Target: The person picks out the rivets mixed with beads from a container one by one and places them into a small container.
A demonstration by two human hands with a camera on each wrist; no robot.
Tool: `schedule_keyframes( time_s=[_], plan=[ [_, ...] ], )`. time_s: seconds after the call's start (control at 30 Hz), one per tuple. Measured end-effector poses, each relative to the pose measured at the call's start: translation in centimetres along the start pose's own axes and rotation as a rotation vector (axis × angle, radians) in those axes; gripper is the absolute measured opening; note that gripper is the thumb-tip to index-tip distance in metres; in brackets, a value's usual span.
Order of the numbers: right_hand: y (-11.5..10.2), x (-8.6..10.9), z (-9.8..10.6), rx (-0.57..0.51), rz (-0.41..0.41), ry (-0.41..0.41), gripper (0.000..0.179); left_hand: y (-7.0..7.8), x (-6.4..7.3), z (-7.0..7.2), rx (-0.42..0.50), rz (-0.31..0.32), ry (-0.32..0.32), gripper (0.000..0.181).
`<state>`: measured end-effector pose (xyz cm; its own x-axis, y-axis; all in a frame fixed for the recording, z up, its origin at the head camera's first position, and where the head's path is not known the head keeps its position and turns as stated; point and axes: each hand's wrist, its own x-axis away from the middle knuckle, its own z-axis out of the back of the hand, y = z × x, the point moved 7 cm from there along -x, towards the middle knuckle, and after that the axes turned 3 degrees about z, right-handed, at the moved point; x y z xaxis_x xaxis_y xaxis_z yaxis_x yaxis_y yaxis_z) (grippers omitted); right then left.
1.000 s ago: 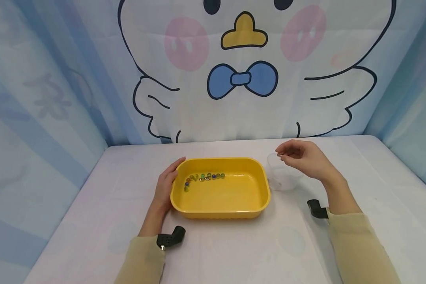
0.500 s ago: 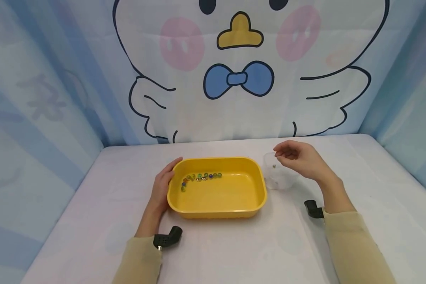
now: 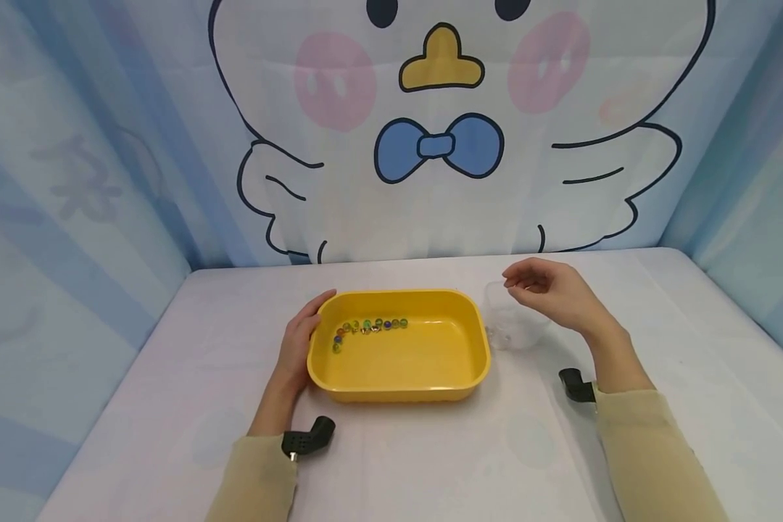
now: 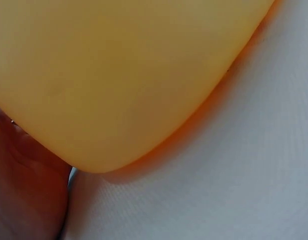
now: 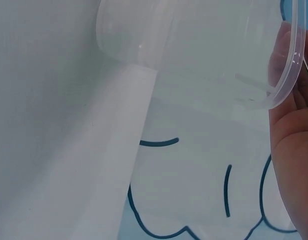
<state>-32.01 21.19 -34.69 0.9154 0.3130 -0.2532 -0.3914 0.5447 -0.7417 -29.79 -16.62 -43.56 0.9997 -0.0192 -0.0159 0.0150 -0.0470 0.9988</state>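
Note:
My left hand [image 3: 295, 346] rests along the left side of a yellow plastic tray [image 3: 398, 377], fingers stretched against its outer wall. In the left wrist view part of that hand [image 4: 31, 185] shows beside the tray's wall [image 4: 119, 90]. Glass marbles [image 3: 388, 325], several of them, lie along the tray's back and left inside edges. To the right of the tray stands a clear plastic container [image 3: 518, 333], with small, faint marbles [image 3: 498, 336] low inside. Above it hovers my right hand [image 3: 554, 290], fingers bent and fingertips near the thumb, nothing seen between them.
A white cloth [image 3: 431, 457] covers the table. Behind it hangs a curtain [image 3: 444, 217] with a cartoon bird. Each wrist carries a black camera, the left one [image 3: 309, 437] near the tray's front left and the right one [image 3: 577, 386] below the container.
My right hand pinched a small marble over the clear container, then let it go. The marble dropped down into the container. My left hand has stayed at the tray.

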Motion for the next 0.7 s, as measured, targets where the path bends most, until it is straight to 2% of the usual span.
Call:
schedule_keyframes(
  time_s=[0.5, 0.7],
  plan=[
    [-0.7, -0.2, -0.5, -0.006, 0.019, 0.016, 0.025, 0.0, -0.1, -0.1, -0.02, -0.018, -0.014, 0.051],
    [-1.1, -0.7, -1.0, -0.006, 0.07, 0.04, 0.022, 0.0, -0.2, 0.0, -0.046, -0.027, -0.015, 0.051]
  ],
)
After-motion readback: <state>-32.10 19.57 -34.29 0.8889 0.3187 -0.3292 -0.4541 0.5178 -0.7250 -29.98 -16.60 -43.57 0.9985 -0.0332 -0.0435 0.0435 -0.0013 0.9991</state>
